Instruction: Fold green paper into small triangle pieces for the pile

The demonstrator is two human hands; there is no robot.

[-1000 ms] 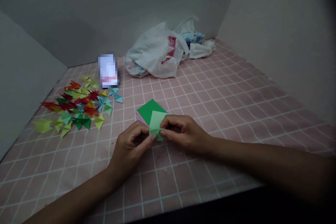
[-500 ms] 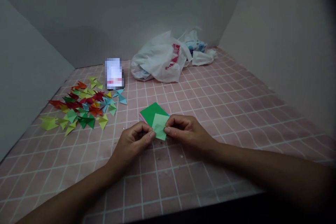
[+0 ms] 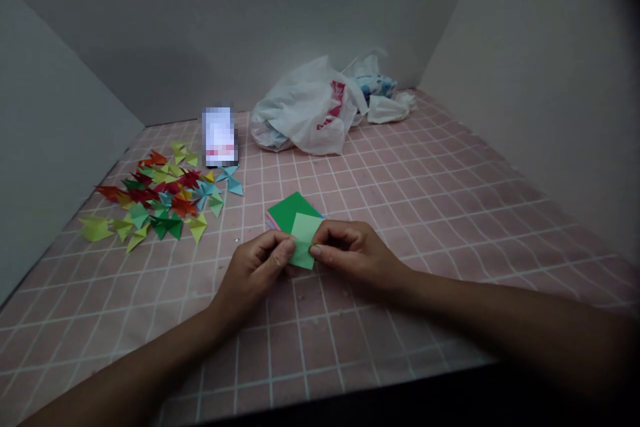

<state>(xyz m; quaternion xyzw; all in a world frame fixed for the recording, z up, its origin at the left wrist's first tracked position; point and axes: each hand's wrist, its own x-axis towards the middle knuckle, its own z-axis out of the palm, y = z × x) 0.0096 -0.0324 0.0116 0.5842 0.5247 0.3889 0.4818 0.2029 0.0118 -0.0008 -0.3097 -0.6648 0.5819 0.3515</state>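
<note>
Between my two hands is a light green sheet of paper, with a crease running across its middle. My left hand pinches its left edge between thumb and fingers. From the other side, my right hand pinches the right edge. Just behind the held sheet lies a stack of coloured paper squares on the cloth, dark green on top with pink and blue edges showing below. The sheet and my right fingers cover part of the stack.
Many folded paper pieces in red, yellow, green and blue lie at the left. A lit phone stands behind them. White plastic bags sit at the back. Pale walls enclose the pink checked tablecloth.
The light green sheet, nearly flat before, now shows a clear crease across it. My left thumb has moved slightly up along its edge. The whole view has shifted a little.
</note>
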